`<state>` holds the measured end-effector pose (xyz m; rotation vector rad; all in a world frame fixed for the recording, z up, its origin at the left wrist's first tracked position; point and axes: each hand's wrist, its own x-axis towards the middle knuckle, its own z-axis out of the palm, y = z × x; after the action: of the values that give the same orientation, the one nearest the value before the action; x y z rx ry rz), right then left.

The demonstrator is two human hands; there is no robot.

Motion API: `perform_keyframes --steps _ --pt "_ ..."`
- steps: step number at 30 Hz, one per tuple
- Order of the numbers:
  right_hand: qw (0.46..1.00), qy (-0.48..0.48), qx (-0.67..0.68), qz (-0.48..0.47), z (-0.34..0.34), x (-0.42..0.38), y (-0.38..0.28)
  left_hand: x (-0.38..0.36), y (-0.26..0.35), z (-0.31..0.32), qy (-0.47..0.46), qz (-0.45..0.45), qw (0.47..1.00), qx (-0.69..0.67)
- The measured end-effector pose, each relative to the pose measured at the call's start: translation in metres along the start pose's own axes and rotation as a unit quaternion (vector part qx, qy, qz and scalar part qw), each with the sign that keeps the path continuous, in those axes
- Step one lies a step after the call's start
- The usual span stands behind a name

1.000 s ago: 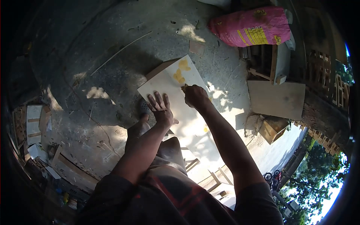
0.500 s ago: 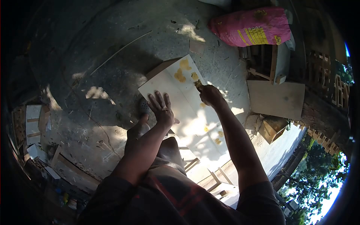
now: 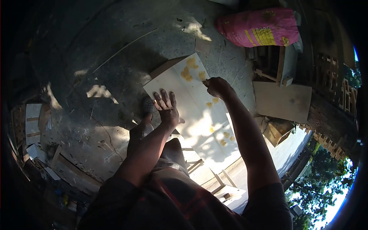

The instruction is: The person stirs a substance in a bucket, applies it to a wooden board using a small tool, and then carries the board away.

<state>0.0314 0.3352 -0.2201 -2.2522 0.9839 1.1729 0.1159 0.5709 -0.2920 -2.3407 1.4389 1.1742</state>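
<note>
Box [image 3: 188, 99]: before the person, left edge beside a shoe [image 3: 148, 104] | left hand [image 3: 167, 110]: grip spread wide, flat near that edge — probably steadying; right hand [image 3: 219, 88]: grip closed round small tool [image 3: 206, 82], kind unclear — by right edge, near yellow patches [image 3: 186, 74], seemingly for surface contact
</note>
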Motion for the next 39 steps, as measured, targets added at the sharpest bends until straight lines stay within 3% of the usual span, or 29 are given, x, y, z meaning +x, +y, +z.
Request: perform_keyframes --steps 1,2,3,4,6,7,9,10,12,13,14,16,18,22,25,30,33,37,39 --pt "0.996 -0.077 -0.041 0.027 -0.004 0.000 -0.001 0.000 -0.004 0.001 0.034 0.025 0.999 -0.019" --pt "0.996 -0.078 -0.042 0.021 0.002 -0.004 -0.009 -0.004 -0.008 0.004 0.065 0.050 0.996 -0.036" --pt "0.999 -0.027 -0.006 0.018 0.007 -0.013 -0.018 -0.014 -0.013 -0.005 0.156 0.068 0.984 -0.046" --pt "0.999 0.025 0.030 0.015 0.012 -0.018 -0.025 -0.008 -0.027 -0.001 0.159 0.064 0.984 -0.045" --pt "0.989 0.090 0.007 -0.113 0.036 -0.021 -0.045 0.001 -0.064 0.010 0.275 0.131 0.951 -0.060" --pt "0.981 0.128 0.074 -0.122 0.040 -0.027 -0.066 -0.007 -0.070 -0.019 0.326 0.033 0.932 -0.153" --pt "0.965 0.176 0.156 -0.116 0.039 -0.035 -0.110 0.011 -0.101 -0.036 0.408 -0.069 0.892 -0.181" --pt "0.961 0.191 0.172 -0.102 0.038 -0.032 -0.129 0.026 -0.116 -0.035 0.411 -0.073 0.890 -0.180" --pt "0.961 0.204 0.158 -0.095 0.048 -0.019 -0.147 0.046 -0.142 -0.023 0.275 0.015 0.864 -0.422" --pt "0.954 0.231 0.159 -0.102 0.061 -0.007 -0.149 0.046 -0.144 -0.029 0.332 0.053 0.880 -0.335" --pt "0.947 0.256 0.162 -0.107 0.077 0.001 -0.151 0.043 -0.146 -0.033 0.330 0.049 0.882 -0.334" --pt "0.941 0.283 0.170 -0.073 0.078 -0.003 -0.159 0.041 -0.145 -0.044 0.201 0.000 0.873 -0.444" --pt "0.972 0.189 0.126 -0.060 0.064 -0.010 -0.156 0.044 -0.146 -0.032 0.210 -0.002 0.863 -0.459" --pt "0.949 0.270 0.148 -0.073 0.048 -0.002 -0.162 0.053 -0.137 -0.024 0.219 -0.043 0.864 -0.452" --pt "0.987 0.122 0.086 -0.066 0.052 -0.002 -0.164 0.053 -0.133 -0.031 0.181 -0.078 0.866 -0.460" --pt "0.970 0.202 0.120 -0.060 0.022 0.010 -0.160 0.053 -0.128 -0.036 0.200 -0.076 0.873 -0.439" --pt "0.997 0.042 0.056 -0.022 -0.001 0.006 -0.164 0.055 -0.129 -0.032 0.210 -0.068 0.875 -0.430" --pt "0.995 0.042 0.091 -0.011 -0.012 0.004 -0.166 0.056 -0.131 -0.025 0.209 -0.068 0.876 -0.430" --pt "0.997 0.023 0.074 -0.028 0.019 -0.007 -0.154 0.058 -0.133 -0.025 0.196 -0.067 0.877 -0.434"
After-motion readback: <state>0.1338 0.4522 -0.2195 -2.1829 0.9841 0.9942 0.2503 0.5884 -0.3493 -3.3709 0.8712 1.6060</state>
